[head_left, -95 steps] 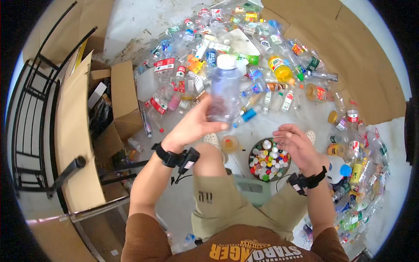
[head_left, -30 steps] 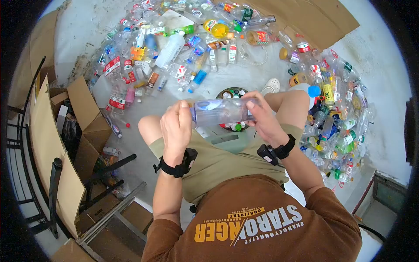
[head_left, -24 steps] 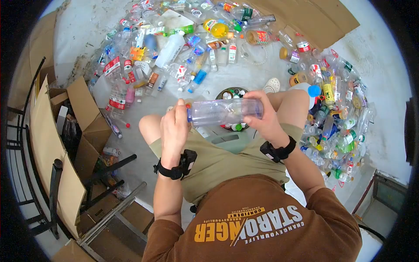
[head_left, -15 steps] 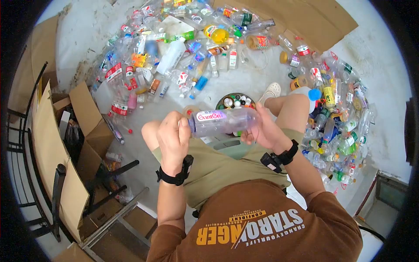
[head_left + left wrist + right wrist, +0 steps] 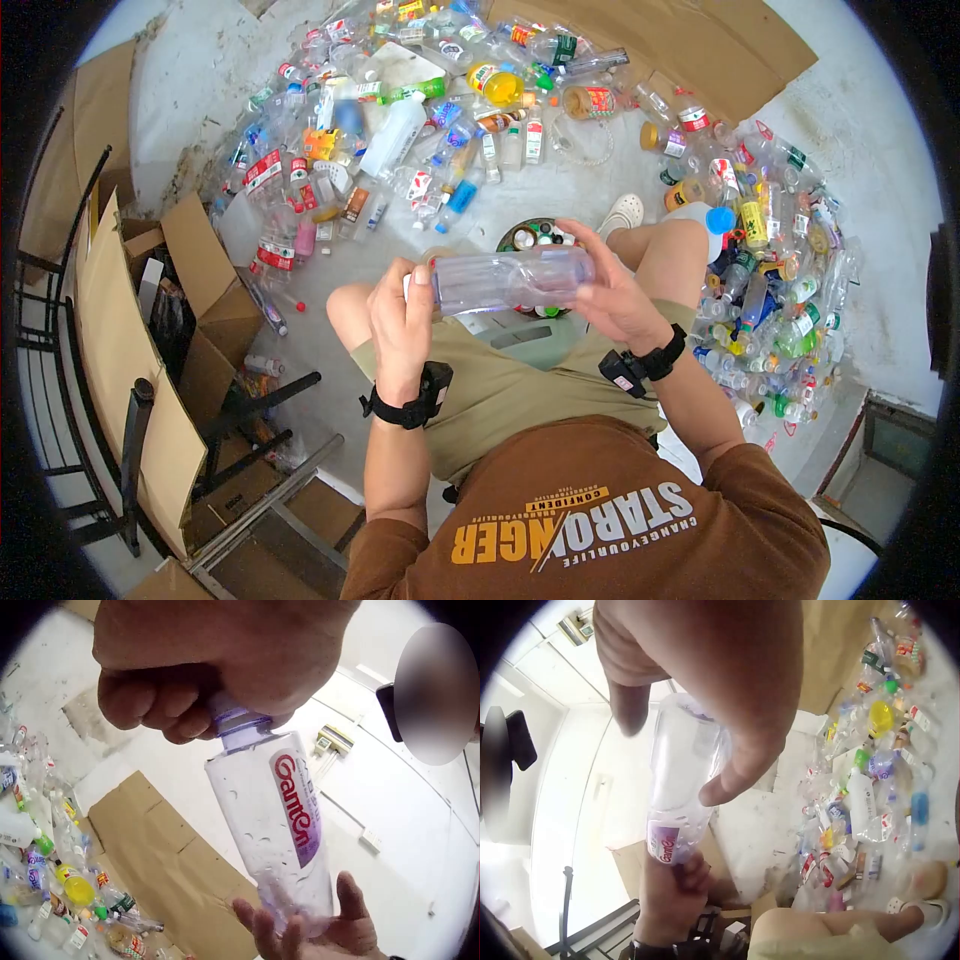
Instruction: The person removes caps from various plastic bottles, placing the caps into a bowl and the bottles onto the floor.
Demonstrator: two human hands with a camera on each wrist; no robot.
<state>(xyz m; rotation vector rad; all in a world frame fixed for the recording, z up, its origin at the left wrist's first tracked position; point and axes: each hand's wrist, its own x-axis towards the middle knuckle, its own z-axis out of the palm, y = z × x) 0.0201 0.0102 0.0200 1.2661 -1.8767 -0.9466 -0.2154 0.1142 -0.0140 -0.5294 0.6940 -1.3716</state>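
Observation:
A clear, purple-tinted plastic bottle (image 5: 500, 281) lies sideways across the lap in the head view. My left hand (image 5: 401, 315) curls round its neck end, a bit of white cap (image 5: 407, 284) showing between the fingers. In the left wrist view the purple neck (image 5: 244, 729) comes out below that fist, which hides the cap. My right hand (image 5: 625, 300) is at the bottle's base with its fingers spread loosely about it. One digit stands apart from the wall in the right wrist view. A pink-and-purple label (image 5: 665, 841) shows near the neck end.
A round tub of bottle caps (image 5: 530, 236) stands on the floor beyond the bottle, partly hidden by it. Piled plastic bottles (image 5: 765, 270) curve round ahead and to the right. Cardboard boxes (image 5: 200, 270) and a black metal frame (image 5: 135, 450) stand at the left.
Both hands have come together on the bottle, which was upright in the left hand. Over the last half second it has turned, its label leaving the head view, and the right hand has shifted at the base.

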